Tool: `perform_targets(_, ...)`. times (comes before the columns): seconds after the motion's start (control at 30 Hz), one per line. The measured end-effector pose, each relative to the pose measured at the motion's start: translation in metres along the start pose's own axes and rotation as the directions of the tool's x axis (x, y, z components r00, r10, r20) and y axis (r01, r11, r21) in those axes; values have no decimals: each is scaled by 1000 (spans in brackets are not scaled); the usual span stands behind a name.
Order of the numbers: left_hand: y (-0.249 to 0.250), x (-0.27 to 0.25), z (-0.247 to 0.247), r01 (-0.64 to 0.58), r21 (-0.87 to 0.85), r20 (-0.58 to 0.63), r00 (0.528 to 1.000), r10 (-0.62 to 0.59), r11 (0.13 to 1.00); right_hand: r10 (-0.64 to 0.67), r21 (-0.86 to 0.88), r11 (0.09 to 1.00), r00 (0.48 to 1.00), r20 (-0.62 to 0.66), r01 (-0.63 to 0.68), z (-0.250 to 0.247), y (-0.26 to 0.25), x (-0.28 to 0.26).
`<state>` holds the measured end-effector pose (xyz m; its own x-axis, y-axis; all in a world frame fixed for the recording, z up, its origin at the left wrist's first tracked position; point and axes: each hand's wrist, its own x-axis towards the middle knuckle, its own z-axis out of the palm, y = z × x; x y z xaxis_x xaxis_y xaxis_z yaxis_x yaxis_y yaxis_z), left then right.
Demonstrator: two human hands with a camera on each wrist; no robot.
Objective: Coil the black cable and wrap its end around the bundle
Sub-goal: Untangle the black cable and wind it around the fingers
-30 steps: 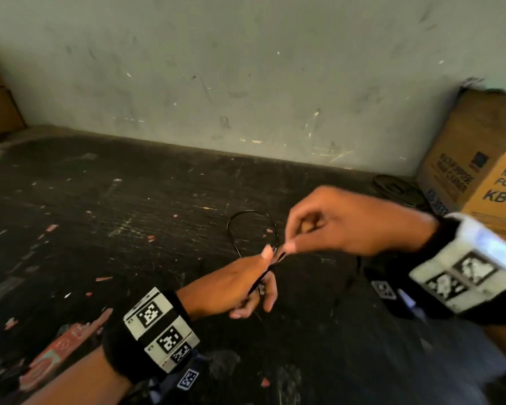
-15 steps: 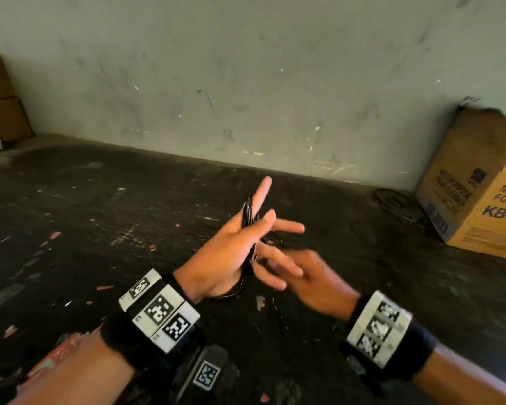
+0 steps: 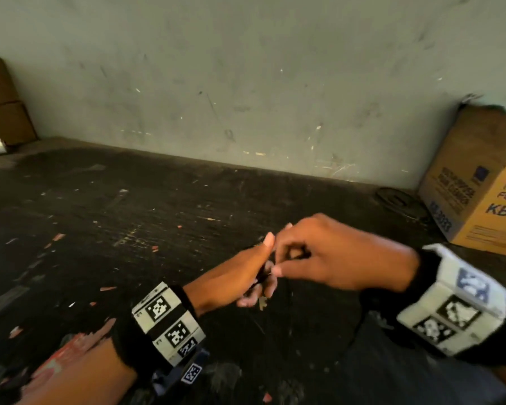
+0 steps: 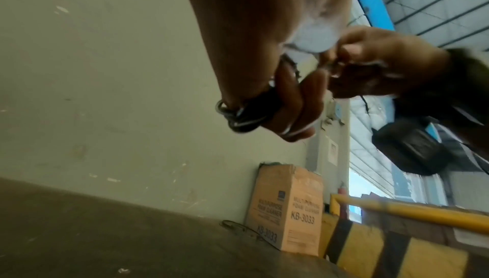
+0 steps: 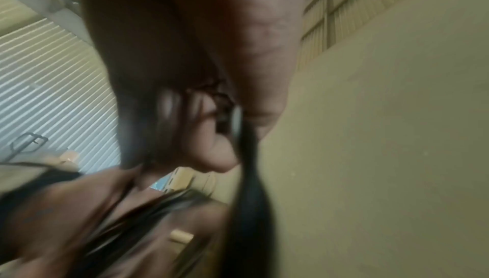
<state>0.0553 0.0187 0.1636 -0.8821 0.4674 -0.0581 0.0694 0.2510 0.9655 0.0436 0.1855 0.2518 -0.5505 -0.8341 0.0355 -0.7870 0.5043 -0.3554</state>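
My left hand [image 3: 254, 273] grips the coiled black cable [image 4: 246, 119] between thumb and curled fingers; the small bundle of loops shows below the thumb in the left wrist view. In the head view only a dark sliver of the cable [image 3: 260, 277] shows between the two hands. My right hand [image 3: 298, 258] sits right against the left, fingers curled, pinching a thin strand of the cable [image 4: 333, 65] beside the bundle. The right wrist view is blurred; a dark streak of the cable [image 5: 248, 167] hangs below the fingers. Both hands hover above the dark table [image 3: 129, 229].
A cardboard box [image 3: 479, 182] printed KB-3033 stands at the back right by the grey wall. A second dark coil [image 3: 400, 200] lies on the table beside it. Brown boxes [image 3: 0, 103] sit at the far left. Small bits of debris litter the surface.
A second ago a cable loop stood out above the left hand; then the left fingers spread with the right hand below. Now the left fingers have closed on the bundle and the right hand has come up to pinch the strand.
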Motion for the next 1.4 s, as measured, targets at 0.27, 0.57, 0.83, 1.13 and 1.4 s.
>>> perform_targets(0.27, -5, -14, 5, 20, 24, 216, 976, -25, 999, -12, -46, 999, 992, -129, 6, -58, 39, 3)
perform_targets(0.57, 2, -15, 5, -73, -167, 172, 980, 102, 983, 67, 114, 993, 956, -285, -35, 30, 95, 7)
perform_targets(0.83, 34, 9, -8, -243, -579, -85, 967, 240, 778, 101, 359, 932, 922, -374, 43, 106, 51, 8)
perform_targets(1.13, 23, 22, -13, -219, -57, -223, 954, 201, 974, 65, 264, 964, 993, -102, -36, 69, 4, 9)
perform_targets(1.4, -2, 8, -12, -139, -250, -159, 982, 101, 958, 94, 112, 987, 979, 178, -115, -13, 5, -3)
